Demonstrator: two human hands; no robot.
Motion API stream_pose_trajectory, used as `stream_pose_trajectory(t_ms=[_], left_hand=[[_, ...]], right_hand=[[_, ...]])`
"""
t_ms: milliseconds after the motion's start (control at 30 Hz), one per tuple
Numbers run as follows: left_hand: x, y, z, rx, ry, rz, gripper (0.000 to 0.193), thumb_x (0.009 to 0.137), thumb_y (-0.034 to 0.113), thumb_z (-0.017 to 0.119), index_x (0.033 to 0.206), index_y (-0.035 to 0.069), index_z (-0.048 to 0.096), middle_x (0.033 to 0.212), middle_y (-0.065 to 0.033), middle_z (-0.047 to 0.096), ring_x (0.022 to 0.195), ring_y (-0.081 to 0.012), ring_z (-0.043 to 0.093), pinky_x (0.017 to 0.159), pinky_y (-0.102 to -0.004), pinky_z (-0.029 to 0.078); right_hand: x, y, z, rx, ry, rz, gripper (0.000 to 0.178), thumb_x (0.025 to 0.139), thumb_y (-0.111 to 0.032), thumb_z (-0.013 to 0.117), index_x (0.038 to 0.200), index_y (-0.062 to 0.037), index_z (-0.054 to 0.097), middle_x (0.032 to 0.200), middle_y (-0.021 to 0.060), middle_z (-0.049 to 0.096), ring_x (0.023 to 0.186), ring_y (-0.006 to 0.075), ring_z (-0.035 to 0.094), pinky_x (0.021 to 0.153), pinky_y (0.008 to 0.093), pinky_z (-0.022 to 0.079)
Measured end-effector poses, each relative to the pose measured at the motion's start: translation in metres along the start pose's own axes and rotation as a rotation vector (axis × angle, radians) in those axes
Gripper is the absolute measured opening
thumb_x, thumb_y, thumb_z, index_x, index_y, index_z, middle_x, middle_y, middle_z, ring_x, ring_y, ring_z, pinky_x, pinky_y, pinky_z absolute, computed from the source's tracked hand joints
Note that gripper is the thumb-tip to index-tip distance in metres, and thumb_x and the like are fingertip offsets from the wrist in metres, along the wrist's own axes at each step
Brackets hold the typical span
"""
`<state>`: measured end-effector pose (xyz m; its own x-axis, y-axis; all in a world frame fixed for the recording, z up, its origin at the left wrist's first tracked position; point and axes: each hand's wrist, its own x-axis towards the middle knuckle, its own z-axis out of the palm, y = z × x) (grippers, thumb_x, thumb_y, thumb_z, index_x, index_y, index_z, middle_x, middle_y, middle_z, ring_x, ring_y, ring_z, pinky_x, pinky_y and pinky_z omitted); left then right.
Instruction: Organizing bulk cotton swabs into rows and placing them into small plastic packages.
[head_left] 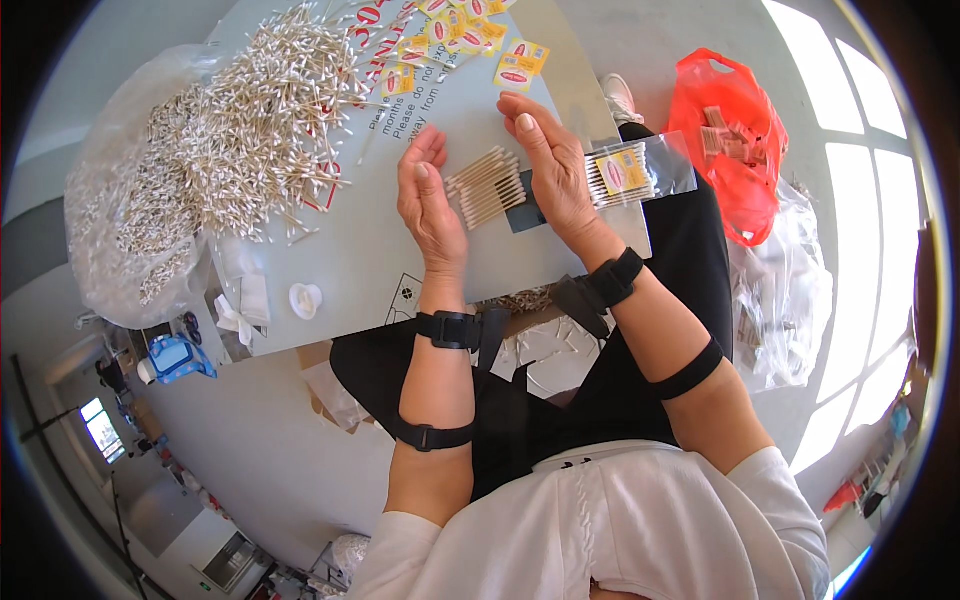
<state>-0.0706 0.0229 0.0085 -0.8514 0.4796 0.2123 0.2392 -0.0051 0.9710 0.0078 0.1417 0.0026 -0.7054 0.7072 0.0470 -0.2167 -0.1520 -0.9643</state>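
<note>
A row of wooden cotton swabs (487, 187) lies side by side on the table, between my two hands. My left hand (430, 208) stands on edge to the left of the row, fingers stretched and palm turned towards the swab tips. Along the other side, my right hand (556, 170) is held the same way, thumb raised and fingers extended. Neither hand grips anything; whether the palms touch the tips I cannot tell. A dark flat rectangle (526, 214) shows partly under the row. Just right of my right hand lies a clear packet of swabs (606, 180) with a yellow label card (625, 170).
A big heap of loose swabs (255, 120) spills from a clear plastic bag (95, 200) on the left. Yellow cards (470, 35) are scattered at the far side. A white round lid-like piece (305, 300) sits near the table's front edge. A red bag (725, 130) hangs at the right.
</note>
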Motion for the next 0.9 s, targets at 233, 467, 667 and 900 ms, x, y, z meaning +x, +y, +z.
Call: stream_pose_trajectory(t_ms=[233,467,667,900], left_hand=[[0.003,-0.006,0.012,-0.201,-0.029,-0.017,0.059,0.105,0.045,0.036,0.132,-0.007,0.047,0.134,-0.02,0.051,0.127,-0.0284,0.049,0.112,-0.0429,0.035],[-0.001,-0.004,0.015,-0.332,0.076,-0.053,0.058,0.105,0.045,0.036,0.131,-0.006,0.048,0.135,-0.019,0.051,0.128,-0.0293,0.049,0.112,-0.0436,0.035],[-0.004,0.0,0.002,-0.349,0.124,-0.073,0.054,0.105,0.043,0.036,0.13,-0.005,0.048,0.135,-0.019,0.053,0.128,-0.0289,0.049,0.113,-0.0442,0.033],[-0.063,0.013,-0.026,0.055,0.231,-0.052,0.031,0.101,0.014,0.048,0.126,-0.004,0.053,0.135,-0.0161,0.054,0.125,-0.0237,0.051,0.109,-0.0403,0.038]], right_hand=[[-0.015,0.002,0.013,-0.125,0.027,-0.101,0.037,0.103,-0.026,0.05,0.123,0.0047,0.058,0.131,0.0198,0.058,0.12,0.028,0.056,0.101,0.0336,0.043],[-0.023,0.006,0.018,-0.086,0.124,-0.102,0.036,0.104,-0.025,0.049,0.123,0.0045,0.058,0.135,0.0199,0.056,0.123,0.0294,0.054,0.103,0.0346,0.041],[-0.027,0.01,0.014,0.055,0.189,-0.049,0.036,0.104,-0.025,0.05,0.122,0.0034,0.059,0.132,0.0165,0.058,0.121,0.0236,0.054,0.103,0.0324,0.04],[-0.067,-0.009,-0.022,0.133,0.172,0.09,0.02,0.1,-0.009,0.056,0.113,0.0046,0.063,0.106,0.0074,0.066,0.102,0.0149,0.063,0.091,0.0264,0.049]])
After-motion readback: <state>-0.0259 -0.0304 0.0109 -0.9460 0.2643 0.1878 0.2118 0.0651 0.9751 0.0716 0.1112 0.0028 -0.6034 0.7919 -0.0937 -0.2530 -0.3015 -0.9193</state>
